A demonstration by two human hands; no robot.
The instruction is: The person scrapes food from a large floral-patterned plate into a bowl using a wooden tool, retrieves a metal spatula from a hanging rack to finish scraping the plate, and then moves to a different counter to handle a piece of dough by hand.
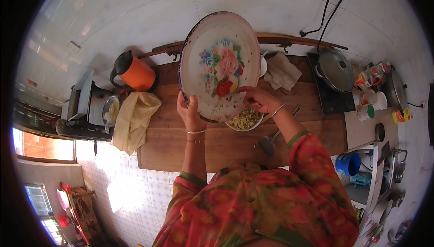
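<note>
My left hand (190,111) grips the lower left rim of a floral enamel tray (225,67), thumb on its inner face. The tray is held up steeply tilted. Small greenish food bits cling to its lower part. Over the tray's lower right part is my right hand (257,100), its index finger extended against the surface and the other fingers curled, holding nothing that I can see. Just below, a white bowl (244,129) filled with a chopped, greenish-yellow food (244,120) stands on the wooden table (217,148), partly hidden by the tray. A spatula (268,144) lies right of the bowl.
An orange kettle (137,72) and a yellowish plastic bag (135,118) are at the left. A grey cloth (283,70) lies behind the bowl. To the right, a lidded pan (335,70) stands on a black induction cooker (334,103), beside jars and bottles.
</note>
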